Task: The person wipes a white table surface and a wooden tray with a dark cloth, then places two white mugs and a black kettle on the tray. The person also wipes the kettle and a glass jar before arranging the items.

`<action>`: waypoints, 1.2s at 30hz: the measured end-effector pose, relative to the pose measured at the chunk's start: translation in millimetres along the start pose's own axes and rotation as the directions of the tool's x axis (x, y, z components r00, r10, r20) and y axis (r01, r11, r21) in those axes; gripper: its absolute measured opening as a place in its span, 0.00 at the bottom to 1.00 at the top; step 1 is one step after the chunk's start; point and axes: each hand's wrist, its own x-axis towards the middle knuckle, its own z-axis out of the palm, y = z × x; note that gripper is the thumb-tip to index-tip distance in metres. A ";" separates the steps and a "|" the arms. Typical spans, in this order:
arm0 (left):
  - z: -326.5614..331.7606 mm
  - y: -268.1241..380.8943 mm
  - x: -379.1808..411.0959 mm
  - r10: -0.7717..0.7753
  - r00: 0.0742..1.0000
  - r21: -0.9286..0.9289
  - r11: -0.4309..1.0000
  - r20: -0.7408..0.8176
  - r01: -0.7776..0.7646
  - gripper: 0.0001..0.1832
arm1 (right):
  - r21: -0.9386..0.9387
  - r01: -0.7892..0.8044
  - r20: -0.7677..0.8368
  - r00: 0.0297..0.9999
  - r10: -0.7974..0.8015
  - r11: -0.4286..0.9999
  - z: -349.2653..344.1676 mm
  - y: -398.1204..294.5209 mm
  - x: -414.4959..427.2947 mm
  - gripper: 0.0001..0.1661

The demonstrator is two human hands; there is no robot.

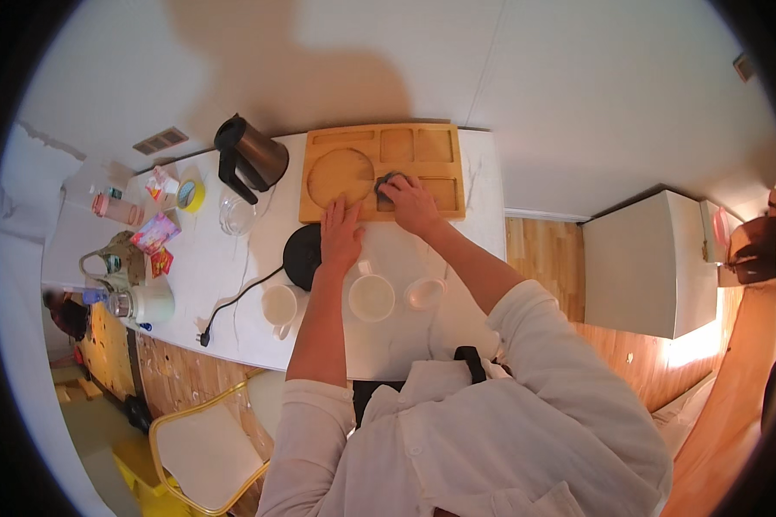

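A wooden tray [398,169] with a round recess and several rectangular ones lies near the wall on a white table. My right hand [411,201] grips a dark cloth or sponge [388,184] at the left part of the tray's lower right recess. Flat on the tray's near edge, below the round recess, rests my left hand [341,236], with nothing in it. A black kettle base [302,257] with a cord sits beside and partly behind my left hand. Nearer my body stand a white mug [371,298], another white mug [279,305] and a clear glass cup [425,294].
A dark electric kettle [262,158] stands left of the tray, near a glass ashtray or dish [237,215] and yellow tape [190,195]. Farther left are packets [155,232], a pink bottle [118,209], a bag [126,258] and a pale green bottle [152,304]. A chair [207,455] stands below.
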 end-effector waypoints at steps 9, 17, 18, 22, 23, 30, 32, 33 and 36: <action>0.2 -1.9 -0.7 -0.023 0.999 0.021 1.000 0.044 0.022 0.38 | -0.451 0.131 0.112 0.990 -0.089 0.883 -89.2 78.9 -55.3 0.19; -8.6 -2.4 4.5 -0.025 0.996 0.012 1.000 0.089 0.024 0.36 | -0.352 -0.064 -0.058 0.997 0.047 0.934 -56.5 59.4 -77.8 0.30; -12.2 -5.0 3.7 -0.040 0.995 -0.022 0.999 0.093 0.042 0.35 | -0.246 -0.036 -0.055 0.998 0.023 0.969 -57.6 58.9 -86.0 0.33; -51.2 35.6 -24.3 -0.176 0.980 -0.495 0.846 0.094 0.200 0.34 | 0.064 -0.084 -0.091 0.992 0.090 0.994 -68.3 41.2 -131.1 0.35; -53.0 36.7 -39.4 -0.192 0.979 -0.570 0.797 0.074 0.200 0.34 | 0.017 -0.028 0.012 1.000 0.028 0.999 -61.4 40.6 -142.9 0.35; -51.5 71.9 -161.0 -0.290 0.957 -0.716 0.663 0.021 0.217 0.57 | 0.062 -0.019 0.002 1.000 0.019 0.998 -45.7 -23.5 -186.8 0.34; -45.6 84.6 -178.2 -0.327 0.945 -0.679 0.689 0.021 0.254 0.63 | -0.034 0.008 -0.061 0.998 -0.010 0.999 -52.2 -32.7 -185.8 0.35; -43.7 89.8 -179.9 -0.336 0.942 -0.660 0.703 0.020 0.265 0.65 | -0.085 0.013 -0.102 0.995 -0.022 0.996 -57.6 -35.4 -183.9 0.35; -49.9 111.1 -169.7 -0.384 0.923 -0.572 0.756 0.010 0.320 0.66 | 0.019 0.044 -0.054 0.998 -0.043 0.999 -65.9 -42.0 -178.5 0.37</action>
